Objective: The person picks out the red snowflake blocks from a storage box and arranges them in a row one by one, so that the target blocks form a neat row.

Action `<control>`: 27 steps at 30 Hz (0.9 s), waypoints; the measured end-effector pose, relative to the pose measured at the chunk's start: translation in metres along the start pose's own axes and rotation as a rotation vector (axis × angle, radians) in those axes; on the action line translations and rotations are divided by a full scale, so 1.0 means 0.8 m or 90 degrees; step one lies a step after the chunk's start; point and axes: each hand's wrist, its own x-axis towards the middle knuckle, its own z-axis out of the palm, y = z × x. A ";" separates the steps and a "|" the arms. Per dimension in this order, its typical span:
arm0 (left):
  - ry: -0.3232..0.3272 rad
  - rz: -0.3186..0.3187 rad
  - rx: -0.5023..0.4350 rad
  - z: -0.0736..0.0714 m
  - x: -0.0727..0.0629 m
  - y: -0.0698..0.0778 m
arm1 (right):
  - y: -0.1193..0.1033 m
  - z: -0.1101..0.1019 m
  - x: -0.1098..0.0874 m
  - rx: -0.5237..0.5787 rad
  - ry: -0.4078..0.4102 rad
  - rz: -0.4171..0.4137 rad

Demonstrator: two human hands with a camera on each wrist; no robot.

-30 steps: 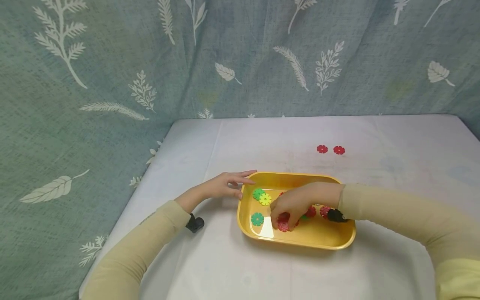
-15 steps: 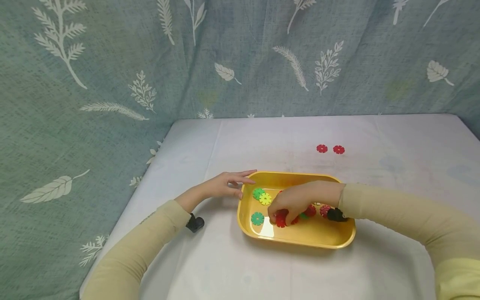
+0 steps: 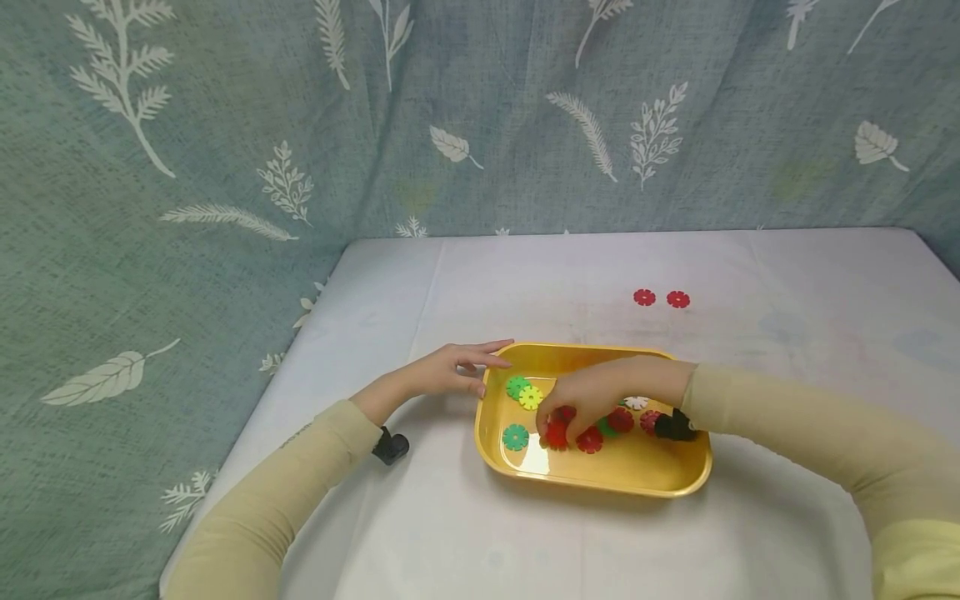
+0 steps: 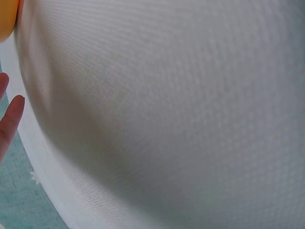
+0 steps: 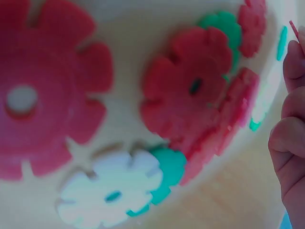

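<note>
My right hand (image 3: 588,396) reaches down into the yellow tray (image 3: 637,477) and pinches a bright red notched plastic disc (image 3: 556,436) between thumb and fingers. In the right wrist view, curled fingers (image 5: 290,138) show at the right edge, with a thin red rim at their tips. More red discs (image 5: 190,78) lie in the tray, some overlapping green ones, beside a white disc (image 5: 112,188). Toward the tray's left end are a yellow disc (image 3: 530,397) and green discs (image 3: 515,437). My left hand (image 3: 446,371) is at the left rim, fingers extended over the corner.
Two red discs (image 3: 644,297) lie side by side on the white tablecloth (image 3: 510,283) behind the tray. A leaf-patterned green-blue curtain (image 3: 480,117) stands along the back and left of the table. Black wrist cameras (image 3: 391,447) hang under both sleeves.
My right hand has shifted slightly back and left with the red disc, which now shows brighter. Another red disc and the white one have come into clearer view. The left hand has stayed put.
</note>
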 end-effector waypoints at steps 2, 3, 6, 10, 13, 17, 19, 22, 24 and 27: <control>0.000 0.000 0.000 0.000 0.000 -0.001 | -0.002 -0.004 -0.003 0.004 0.015 -0.001; 0.001 0.000 0.001 0.000 0.000 -0.001 | -0.004 -0.007 -0.005 0.010 0.021 0.000; 0.005 0.001 0.005 0.000 -0.002 -0.002 | -0.008 -0.013 -0.010 0.029 0.035 -0.002; 0.008 0.007 0.003 0.000 -0.003 -0.002 | -0.011 -0.021 -0.017 0.050 0.057 -0.001; 0.009 0.013 0.003 -0.001 -0.004 -0.003 | -0.012 -0.027 -0.023 0.050 0.080 0.005; 0.008 0.014 0.010 -0.001 -0.003 -0.003 | -0.013 -0.038 -0.034 0.050 0.101 0.023; 0.007 0.011 0.012 -0.001 -0.003 -0.002 | -0.014 -0.043 -0.040 0.059 0.110 0.037; 0.008 0.001 0.012 -0.001 -0.003 0.000 | -0.014 -0.053 -0.051 0.065 0.132 0.049; 0.011 -0.006 0.011 -0.001 -0.003 0.001 | -0.011 -0.060 -0.057 0.070 0.152 0.046; 0.015 -0.015 0.009 0.000 -0.003 0.001 | -0.005 -0.069 -0.067 0.077 0.184 0.036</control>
